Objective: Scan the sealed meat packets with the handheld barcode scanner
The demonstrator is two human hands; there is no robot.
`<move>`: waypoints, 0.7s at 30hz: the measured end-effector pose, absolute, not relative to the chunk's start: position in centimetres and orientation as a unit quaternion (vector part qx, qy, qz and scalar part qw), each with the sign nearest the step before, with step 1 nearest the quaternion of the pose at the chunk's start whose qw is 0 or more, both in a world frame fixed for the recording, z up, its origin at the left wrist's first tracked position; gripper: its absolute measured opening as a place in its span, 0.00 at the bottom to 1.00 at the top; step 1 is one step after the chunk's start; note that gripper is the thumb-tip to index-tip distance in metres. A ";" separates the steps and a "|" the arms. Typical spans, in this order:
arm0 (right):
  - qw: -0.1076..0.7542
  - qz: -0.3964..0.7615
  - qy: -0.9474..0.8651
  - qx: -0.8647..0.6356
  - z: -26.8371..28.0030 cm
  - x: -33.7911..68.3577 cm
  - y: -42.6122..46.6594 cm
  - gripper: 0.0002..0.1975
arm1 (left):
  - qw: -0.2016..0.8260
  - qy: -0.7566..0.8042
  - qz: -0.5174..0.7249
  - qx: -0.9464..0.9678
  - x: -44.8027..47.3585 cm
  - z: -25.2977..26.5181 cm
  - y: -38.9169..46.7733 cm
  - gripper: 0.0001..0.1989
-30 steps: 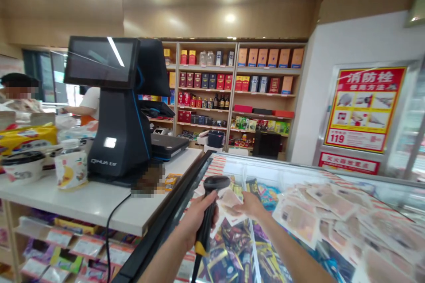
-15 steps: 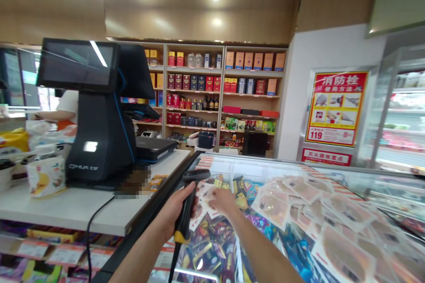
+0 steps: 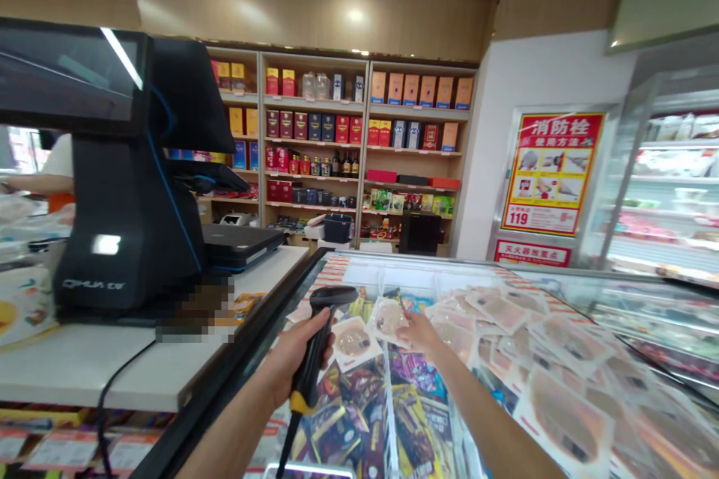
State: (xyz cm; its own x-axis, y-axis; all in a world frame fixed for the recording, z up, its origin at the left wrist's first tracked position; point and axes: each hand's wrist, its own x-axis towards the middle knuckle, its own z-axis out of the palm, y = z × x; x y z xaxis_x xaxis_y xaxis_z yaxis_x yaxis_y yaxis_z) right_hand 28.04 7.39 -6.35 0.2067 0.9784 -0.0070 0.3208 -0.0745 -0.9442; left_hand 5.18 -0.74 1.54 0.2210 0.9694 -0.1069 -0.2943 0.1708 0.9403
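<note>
My left hand [image 3: 297, 352] is wrapped round the handle of a black and yellow barcode scanner [image 3: 312, 359], its cable running down toward me. The scanner's head points forward over a glass-topped freezer. With my right hand [image 3: 420, 332] I pinch the edge of a flat white-edged, clear-windowed packet [image 3: 387, 316]. A similar packet [image 3: 356, 342] lies on the glass just right of the scanner. Farther right spreads a pile of such packets [image 3: 567, 412]. Colourful wrapped ice creams [image 3: 348, 419] show through the glass below.
To the left a white counter [image 3: 129, 367] carries a black cash register [image 3: 129, 224] and a patterned paper cup [image 3: 25, 303]. The freezer's dark edge [image 3: 225, 367] runs beside it. Behind stand shelves [image 3: 314, 142] of boxes and bottles. Part of another person [image 3: 50, 168] shows at the far left.
My right hand has moved right, away from the scanner, with a packet in its fingers. Another packet now lies in plain view beside the scanner. The camera has turned slightly right.
</note>
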 end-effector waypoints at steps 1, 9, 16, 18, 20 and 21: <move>0.459 0.394 -0.497 -0.622 -6.3 28.4 7.1 0.13 | 0.661 0.391 0.474 0.432 5.4 1.4 -0.5 0.13; 0.707 0.409 -0.331 -0.473 -5.6 32.2 6.2 0.20 | 0.691 0.319 0.432 0.484 8.9 1.5 1.0 0.14; 0.731 0.387 -0.332 -0.454 -6.7 34.1 6.6 0.20 | 0.707 0.308 0.391 0.502 12.1 2.2 -0.7 0.13; 0.725 0.380 -0.343 -0.461 -6.8 34.2 6.7 0.21 | 0.707 0.301 0.384 0.512 12.3 2.4 -1.2 0.13; 0.711 0.369 -0.365 -0.475 -6.8 34.1 6.7 0.20 | 0.706 0.295 0.378 0.520 12.3 2.6 -1.3 0.12; 0.700 0.363 -0.378 -0.484 -6.8 34.1 6.7 0.20 | 0.705 0.297 0.375 0.523 12.3 2.7 -1.4 0.12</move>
State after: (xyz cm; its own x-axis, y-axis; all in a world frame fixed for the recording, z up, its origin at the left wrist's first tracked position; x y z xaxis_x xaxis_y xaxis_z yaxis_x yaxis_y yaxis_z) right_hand 34.08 6.65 -6.78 0.4503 0.8750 0.1776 -0.1424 0.2668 -0.9532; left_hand 12.35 -1.35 2.68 0.5429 0.8394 -0.0260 -0.2188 0.1712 0.9606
